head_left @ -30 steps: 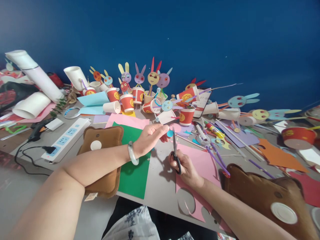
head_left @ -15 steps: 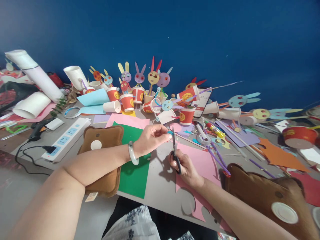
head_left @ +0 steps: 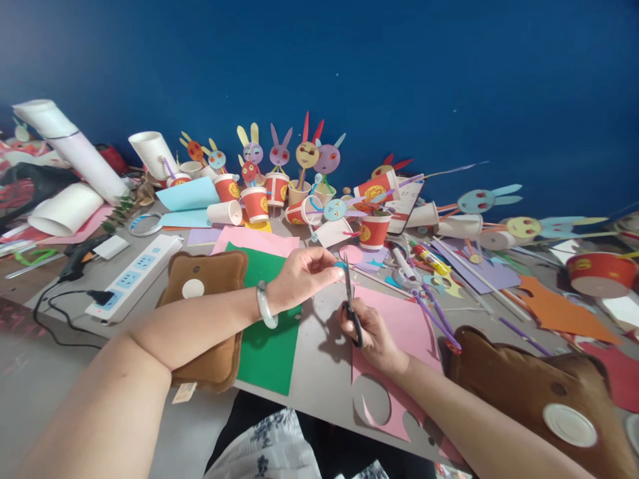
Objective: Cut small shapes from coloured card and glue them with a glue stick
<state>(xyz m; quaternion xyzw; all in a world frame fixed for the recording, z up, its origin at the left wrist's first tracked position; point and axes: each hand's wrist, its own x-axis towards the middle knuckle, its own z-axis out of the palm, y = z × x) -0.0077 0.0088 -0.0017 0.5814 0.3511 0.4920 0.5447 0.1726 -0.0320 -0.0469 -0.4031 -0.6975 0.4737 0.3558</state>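
Note:
My left hand (head_left: 310,274), with a pale bangle at the wrist, pinches a small blue piece of paper (head_left: 340,265) between thumb and fingertips. My right hand (head_left: 372,332) is wrapped round the black handles of a pair of scissors (head_left: 348,289), blades pointing up beside the blue piece. Whether the blades touch the paper I cannot tell. Below my right hand lies a pink sheet (head_left: 399,326) with round holes cut from it. Under my left forearm are a green sheet (head_left: 269,352) and a brown plush pouch (head_left: 204,359).
Paper cups (head_left: 276,189) with paper rabbit heads stand along the blue wall. At left are a power strip (head_left: 134,276) and a glue gun (head_left: 74,259). Another brown pouch (head_left: 504,372) lies at right. Paper scraps, pipe cleaners and tape (head_left: 407,278) cover the right side.
A thin pink sliver now shows in the round hole of the pink sheet. Both hands and the scissors have hardly moved; the view has shifted very slightly.

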